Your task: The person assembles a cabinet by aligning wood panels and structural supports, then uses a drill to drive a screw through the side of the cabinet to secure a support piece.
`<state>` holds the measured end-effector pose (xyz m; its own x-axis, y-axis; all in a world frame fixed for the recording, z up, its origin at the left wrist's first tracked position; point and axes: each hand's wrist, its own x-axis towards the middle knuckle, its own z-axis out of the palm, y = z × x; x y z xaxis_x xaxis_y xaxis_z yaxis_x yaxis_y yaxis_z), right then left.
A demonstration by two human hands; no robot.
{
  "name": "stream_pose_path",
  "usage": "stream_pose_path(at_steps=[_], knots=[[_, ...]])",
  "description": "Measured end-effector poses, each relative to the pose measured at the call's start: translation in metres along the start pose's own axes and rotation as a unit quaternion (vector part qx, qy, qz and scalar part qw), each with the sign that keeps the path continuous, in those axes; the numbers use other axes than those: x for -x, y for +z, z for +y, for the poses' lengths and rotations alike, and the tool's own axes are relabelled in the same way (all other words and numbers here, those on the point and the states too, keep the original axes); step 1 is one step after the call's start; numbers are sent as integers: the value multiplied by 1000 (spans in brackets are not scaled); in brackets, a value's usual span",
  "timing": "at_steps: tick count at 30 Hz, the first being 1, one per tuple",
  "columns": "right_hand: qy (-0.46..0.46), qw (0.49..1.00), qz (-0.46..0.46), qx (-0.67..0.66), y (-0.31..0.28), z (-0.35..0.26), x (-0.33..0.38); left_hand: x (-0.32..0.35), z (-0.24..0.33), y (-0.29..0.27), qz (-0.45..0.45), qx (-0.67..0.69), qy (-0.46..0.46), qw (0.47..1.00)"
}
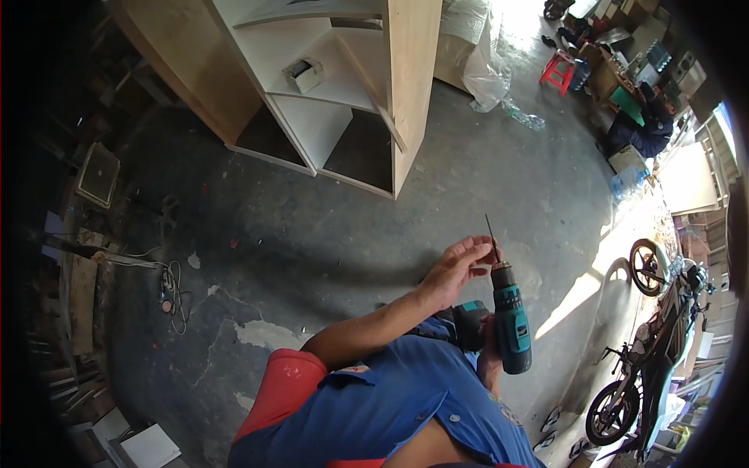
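Drill point(512, 331), one, one thin bit point(489, 228), two hands point(454, 274), one red stool point(557, 73)

- A wide fisheye camera, the left one of a pair worn side by side, is looking down from the person's head over the blue shirt point(374, 398) to the concrete floor point(312, 210).
- The lens is hanging close above the wearer, whose shirt and red sleeve point(285, 382) are filling the lower middle.
- At arm's reach, the left hand point(456, 273), the right hand point(489, 359) and the drill point(512, 324) are appearing right of centre.
- Facing forward, the view is taking in an open cabinet point(413, 93) farther off, at top.
- A red stool point(557, 72) is showing small in the far upper right.
- Toward the dark, rounded rim, a motorcycle point(659, 351) is appearing tipped sideways.
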<state>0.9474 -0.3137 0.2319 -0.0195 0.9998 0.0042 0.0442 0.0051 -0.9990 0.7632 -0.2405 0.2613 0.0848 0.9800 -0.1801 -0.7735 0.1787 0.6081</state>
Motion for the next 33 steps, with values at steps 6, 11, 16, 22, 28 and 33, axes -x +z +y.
stream_pose_path(at_steps=[6, 11, 16, 22, 28, 33], knots=[[-9, 999, -29, -32, 42, 16, -116, -131, 25, -173, 398, -274, 282, 829], [-2, 998, -53, 22, 61, -4, -215, -202, 85, -231, 544, -108, 141, 820], [-20, 996, -83, 39, 83, -12, -284, -196, 122, -297, 437, -102, 123, 885], [-14, 996, -64, 61, 127, -20, -303, -163, 206, -352, 501, -254, 114, 819], [50, 997, -2, 55, 166, -38, -284, -190, 198, -329, 490, -408, 288, 715], [29, 995, 5, 96, 181, -42, -277, -249, 174, -311, 421, -43, 137, 895]])
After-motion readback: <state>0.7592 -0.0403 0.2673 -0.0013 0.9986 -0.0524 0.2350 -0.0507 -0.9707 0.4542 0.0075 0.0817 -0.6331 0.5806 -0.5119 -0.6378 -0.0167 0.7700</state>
